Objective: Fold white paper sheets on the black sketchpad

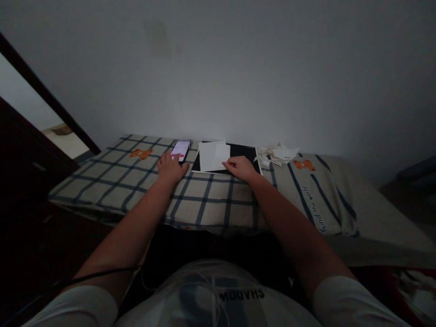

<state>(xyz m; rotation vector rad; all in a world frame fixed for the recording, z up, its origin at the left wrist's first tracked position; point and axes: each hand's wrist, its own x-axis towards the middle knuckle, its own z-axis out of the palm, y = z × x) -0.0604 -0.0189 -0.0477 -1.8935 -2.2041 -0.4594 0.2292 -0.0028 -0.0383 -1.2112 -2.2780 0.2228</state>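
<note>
My left hand (170, 169) lies with fingers spread at the lower edge of a smartphone (181, 149), one fingertip over its lit screen. The phone rests on a checked cloth. To its right are white paper sheets (209, 156), overlapping on a flat black board with a pale edge (243, 151). My right hand (241, 168) is closed over the board, its thumb and forefinger together at the lower right part of the sheets. Whatever its fingers hold, if anything, is too small to make out.
A loose heap of white paper scraps (281, 154) sits right of the board. The checked cloth (112, 181) covers a low surface against a pale wall (238, 81). A dark-framed opening (51, 100) stands at the left. A dark cable (102, 272) crosses my left forearm.
</note>
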